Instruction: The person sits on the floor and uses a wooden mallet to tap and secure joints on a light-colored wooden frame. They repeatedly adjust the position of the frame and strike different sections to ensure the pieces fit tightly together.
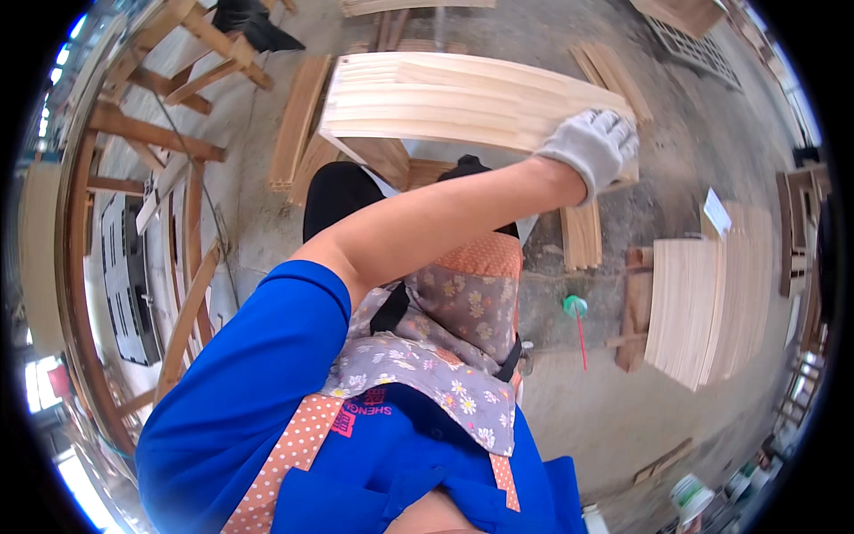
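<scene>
A pale wooden panel (445, 93) forms the upper face of a box-like wooden frame in front of my knees. An inner board (378, 156) of this frame shows under the panel's near edge. My left hand (592, 147), in a grey-white work glove, reaches across my body and rests on the panel's right end. Its fingers lie apart over the wood, and no tool shows in it. The forearm crosses in front of the frame and hides some of its near side. My right hand is out of the picture.
Stacked wooden strips (298, 125) lie left of the frame. More boards (583, 236) lie beneath its right end. To the right, a stack of pale panels (685, 307) sits on wooden supports, near a green object with a red stick (576, 307). A timber rack (191, 222) stands left.
</scene>
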Tool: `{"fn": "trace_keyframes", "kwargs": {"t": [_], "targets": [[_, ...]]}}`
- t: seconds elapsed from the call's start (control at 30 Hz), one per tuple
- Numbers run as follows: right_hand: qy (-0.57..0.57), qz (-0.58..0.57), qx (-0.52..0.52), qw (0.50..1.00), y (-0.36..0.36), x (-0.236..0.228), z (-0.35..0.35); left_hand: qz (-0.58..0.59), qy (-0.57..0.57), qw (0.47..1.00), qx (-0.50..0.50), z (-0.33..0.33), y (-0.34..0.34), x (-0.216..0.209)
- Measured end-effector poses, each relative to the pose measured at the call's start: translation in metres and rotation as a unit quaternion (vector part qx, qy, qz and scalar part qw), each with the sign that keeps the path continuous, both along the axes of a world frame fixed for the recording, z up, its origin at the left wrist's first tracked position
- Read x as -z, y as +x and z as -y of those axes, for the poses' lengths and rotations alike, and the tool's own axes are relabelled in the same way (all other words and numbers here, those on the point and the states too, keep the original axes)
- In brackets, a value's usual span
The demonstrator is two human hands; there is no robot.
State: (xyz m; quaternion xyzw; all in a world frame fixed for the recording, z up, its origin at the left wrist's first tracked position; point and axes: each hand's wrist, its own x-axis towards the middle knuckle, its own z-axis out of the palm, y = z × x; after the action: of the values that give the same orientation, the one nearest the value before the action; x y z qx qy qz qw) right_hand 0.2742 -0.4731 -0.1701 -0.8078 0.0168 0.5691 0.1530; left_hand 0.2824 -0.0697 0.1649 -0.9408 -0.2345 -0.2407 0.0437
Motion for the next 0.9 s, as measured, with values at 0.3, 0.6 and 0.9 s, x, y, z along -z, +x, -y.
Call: {"fn": "trace_keyframes", "kwargs": {"t": [0.3, 0.6, 0.9], "targets": [[0.014, 0.013, -0.03, 0.999, 0.018, -0.005, -0.035, -0.066, -0.088, 0.982, -0.155, -0.023, -0.165, -0.022], [0.046, 0.032, -0.023, 0.998, 0.025, -0.017, -0.049, 0.278, -0.384, 0.826, -0.305, -0.13, -0.304, -0.005], [0.068, 0.065, 0.057, 0.994, 0.027, -0.073, 0.003, 0.353, -0.623, 0.661, -0.223, -0.145, -0.285, 0.007]]}}
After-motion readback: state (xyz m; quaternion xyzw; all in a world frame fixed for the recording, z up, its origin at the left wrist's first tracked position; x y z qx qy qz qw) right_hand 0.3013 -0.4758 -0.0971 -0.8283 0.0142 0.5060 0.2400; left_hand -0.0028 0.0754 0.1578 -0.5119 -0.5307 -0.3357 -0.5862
